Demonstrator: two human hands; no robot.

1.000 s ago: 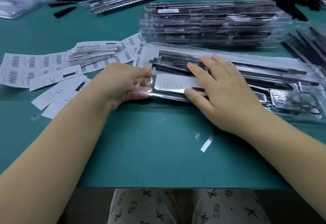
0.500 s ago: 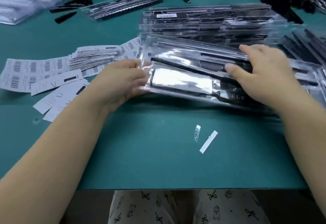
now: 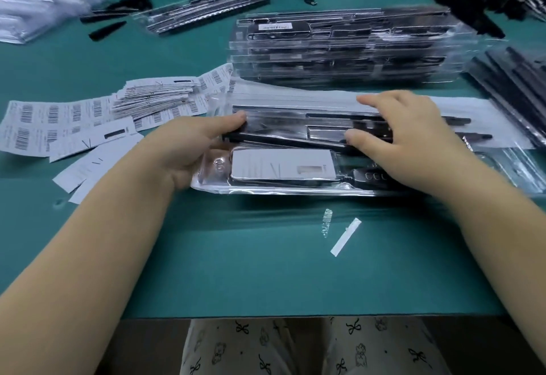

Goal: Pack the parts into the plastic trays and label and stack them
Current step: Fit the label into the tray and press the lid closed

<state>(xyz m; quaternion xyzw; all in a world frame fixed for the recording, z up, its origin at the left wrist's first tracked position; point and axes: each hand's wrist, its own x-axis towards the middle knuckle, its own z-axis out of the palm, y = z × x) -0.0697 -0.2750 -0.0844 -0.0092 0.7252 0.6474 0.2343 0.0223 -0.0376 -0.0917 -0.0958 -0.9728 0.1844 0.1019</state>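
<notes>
Worked over a green cloth-covered table [image 3: 266,271]. Far and right of centre, stood a tall stack of clear plastic trays filled with long black parts [image 3: 342,49], a small white label on the top one. At the middle, lay the long clear plastic tray holding black rods and a white printed card [image 3: 283,164], flat on the table between both hands. To the left, spread sheets of white barcode labels [image 3: 59,120] and loose cards. Left hand [image 3: 189,150] gripped the tray's left end, thumb over the upper edge. Right hand [image 3: 407,141] rested on the tray's top, fingers bent over the rods; whether pressing or grasping, cannot tell. Near, on the cloth, a small white paper strip [image 3: 345,237].

Likely risk: lid halves closed unevenly, a rod popped from its slot under lopsided pressure, or the slick tray slid toward the stack and knocked it.
</notes>
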